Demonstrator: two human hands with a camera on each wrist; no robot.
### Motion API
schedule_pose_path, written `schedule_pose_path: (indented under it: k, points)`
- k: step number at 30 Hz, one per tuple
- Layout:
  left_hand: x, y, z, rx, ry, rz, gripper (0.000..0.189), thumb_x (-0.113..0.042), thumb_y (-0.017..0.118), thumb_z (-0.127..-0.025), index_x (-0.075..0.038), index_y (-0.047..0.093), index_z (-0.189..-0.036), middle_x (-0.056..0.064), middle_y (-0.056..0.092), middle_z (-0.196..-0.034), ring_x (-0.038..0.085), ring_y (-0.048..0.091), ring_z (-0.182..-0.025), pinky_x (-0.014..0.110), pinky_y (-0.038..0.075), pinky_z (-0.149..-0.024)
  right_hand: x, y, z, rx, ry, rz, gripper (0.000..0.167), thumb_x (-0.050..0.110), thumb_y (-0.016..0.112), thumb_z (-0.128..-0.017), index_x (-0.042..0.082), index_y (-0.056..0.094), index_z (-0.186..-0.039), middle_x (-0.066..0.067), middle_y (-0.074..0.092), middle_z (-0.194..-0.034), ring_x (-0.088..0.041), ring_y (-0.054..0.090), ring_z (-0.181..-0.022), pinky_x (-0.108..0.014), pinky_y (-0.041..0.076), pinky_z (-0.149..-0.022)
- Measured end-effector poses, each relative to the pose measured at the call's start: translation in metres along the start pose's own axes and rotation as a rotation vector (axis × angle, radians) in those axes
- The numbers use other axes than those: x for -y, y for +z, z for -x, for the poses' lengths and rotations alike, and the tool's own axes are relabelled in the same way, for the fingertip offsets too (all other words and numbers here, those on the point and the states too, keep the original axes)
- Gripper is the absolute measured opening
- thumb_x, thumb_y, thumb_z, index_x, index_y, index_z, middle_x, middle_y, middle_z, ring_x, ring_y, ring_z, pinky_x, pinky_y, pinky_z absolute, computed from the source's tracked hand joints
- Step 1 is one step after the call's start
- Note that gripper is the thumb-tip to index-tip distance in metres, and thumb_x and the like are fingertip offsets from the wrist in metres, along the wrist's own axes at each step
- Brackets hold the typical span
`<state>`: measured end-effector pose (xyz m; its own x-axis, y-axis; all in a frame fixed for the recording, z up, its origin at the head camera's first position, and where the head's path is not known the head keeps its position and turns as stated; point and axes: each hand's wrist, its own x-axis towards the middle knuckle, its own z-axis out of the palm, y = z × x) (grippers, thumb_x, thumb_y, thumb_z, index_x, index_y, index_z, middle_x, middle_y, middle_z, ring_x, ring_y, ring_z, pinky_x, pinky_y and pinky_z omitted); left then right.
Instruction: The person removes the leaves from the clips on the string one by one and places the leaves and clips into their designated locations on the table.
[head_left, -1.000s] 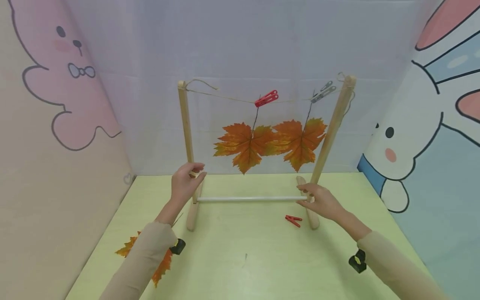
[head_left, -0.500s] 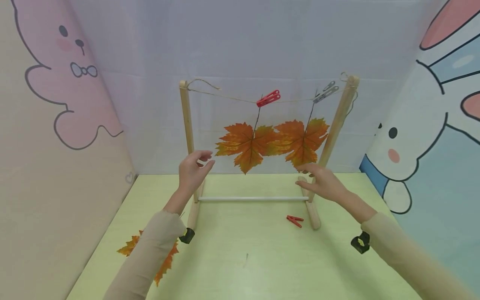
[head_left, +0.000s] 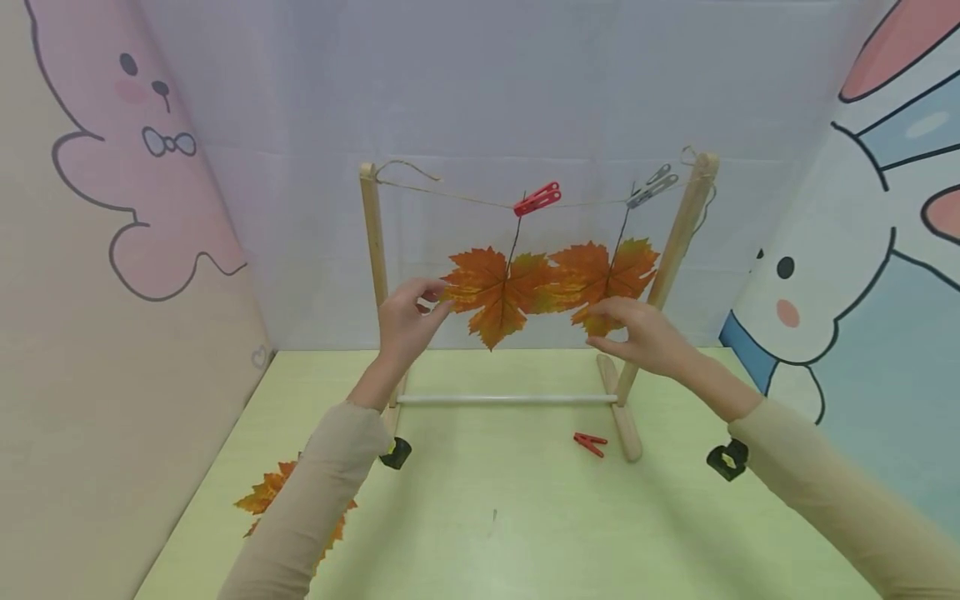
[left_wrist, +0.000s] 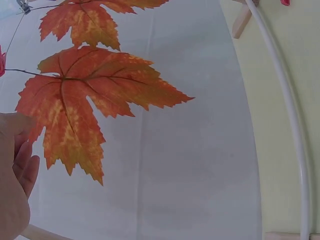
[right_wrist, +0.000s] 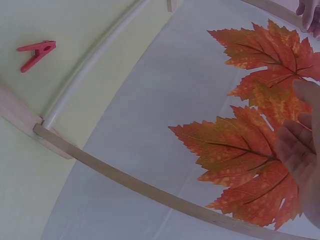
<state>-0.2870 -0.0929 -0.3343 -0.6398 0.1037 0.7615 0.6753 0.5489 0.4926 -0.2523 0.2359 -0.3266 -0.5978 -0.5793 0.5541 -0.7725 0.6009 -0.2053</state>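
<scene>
From my remote post I observe the rack (head_left: 377, 242), two wooden posts joined low down by a white rod (head_left: 506, 399), with a string (head_left: 450, 195) drawn between the post tops. The string bears two orange leaves by their dark stems: the left leaf (head_left: 487, 287) hangs from a red peg (head_left: 531, 202), the right leaf (head_left: 592, 275) from a grey peg (head_left: 647, 193), and their inner edges overlap in my head view. My left hand (head_left: 408, 321) is at the outer edge of the left leaf, its grip spread, thumb and fingers apart; I cannot tell whether it touches the leaf. My right hand (head_left: 648, 337) is in front of the lower part of the right leaf, its grip likewise spread; contact there cannot be told either. On the tabletop (head_left: 465, 475), a loose peg (head_left: 585, 437), also red, lies just beside the rack's right foot. A third leaf (head_left: 266, 493) lies at lower left, partly hidden by the left sleeve (head_left: 311, 483).
</scene>
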Motion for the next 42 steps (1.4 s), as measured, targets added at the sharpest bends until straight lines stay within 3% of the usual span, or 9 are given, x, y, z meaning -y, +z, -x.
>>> schedule_pose_path:
  k: [9, 13, 18, 24, 32, 42]
  points:
    - [-0.025, 0.006, -0.032, 0.033, 0.062, -0.002, 0.018, -0.005, 0.071, -0.076, -0.002, 0.067, -0.094, 0.010, 0.065, -0.086, 0.020, 0.060, -0.076, 0.028, 0.051, -0.061, 0.013, -0.013, -0.023, -0.016, -0.071, 0.059, 0.042, 0.007, 0.077, -0.068, -0.007, 0.061, -0.104, -0.016, 0.064, -0.093, -0.026, 0.058, -0.075, -0.037, 0.050, -0.065]
    - [-0.034, 0.013, -0.040, 0.066, 0.063, -0.009, 0.022, -0.009, 0.072, -0.077, -0.003, 0.067, -0.097, 0.009, 0.065, -0.090, 0.020, 0.058, -0.079, 0.029, 0.049, -0.063, 0.015, -0.017, -0.032, -0.064, -0.124, 0.072, 0.043, 0.007, 0.079, -0.066, -0.008, 0.062, -0.102, -0.017, 0.064, -0.094, -0.027, 0.057, -0.081, -0.039, 0.049, -0.069]
    - [-0.040, 0.023, -0.048, 0.129, 0.013, -0.003, 0.025, -0.012, 0.071, -0.078, -0.004, 0.066, -0.101, 0.008, 0.064, -0.095, 0.019, 0.057, -0.082, 0.028, 0.048, -0.070, 0.017, -0.020, -0.039, -0.089, -0.143, 0.086, 0.044, 0.006, 0.079, -0.066, -0.007, 0.062, -0.104, -0.017, 0.063, -0.099, -0.027, 0.056, -0.088, -0.040, 0.049, -0.073]
    - [-0.051, 0.032, -0.058, 0.149, -0.065, 0.036, 0.026, -0.010, 0.070, -0.078, -0.005, 0.065, -0.103, 0.007, 0.063, -0.098, 0.018, 0.058, -0.083, 0.027, 0.047, -0.073, 0.019, -0.026, -0.049, -0.087, -0.136, 0.116, 0.044, 0.008, 0.079, -0.067, -0.005, 0.061, -0.105, -0.017, 0.063, -0.099, -0.027, 0.057, -0.087, -0.040, 0.049, -0.073]
    - [-0.065, 0.043, -0.067, 0.196, -0.188, 0.043, 0.032, -0.014, 0.069, -0.080, -0.006, 0.061, -0.111, 0.007, 0.061, -0.104, 0.020, 0.058, -0.088, 0.026, 0.048, -0.077, 0.024, -0.039, -0.069, -0.178, -0.138, 0.147, 0.048, 0.005, 0.077, -0.069, -0.007, 0.059, -0.111, -0.021, 0.061, -0.108, -0.035, 0.055, -0.102, -0.047, 0.045, -0.084]
    - [-0.066, 0.054, -0.068, 0.194, -0.229, 0.033, 0.032, -0.015, 0.066, -0.083, -0.008, 0.059, -0.113, 0.004, 0.062, -0.104, 0.018, 0.057, -0.092, 0.025, 0.048, -0.079, 0.031, -0.052, -0.091, -0.266, -0.071, 0.168, 0.053, 0.006, 0.074, -0.073, -0.008, 0.052, -0.119, -0.022, 0.056, -0.117, -0.034, 0.051, -0.109, -0.044, 0.042, -0.092]
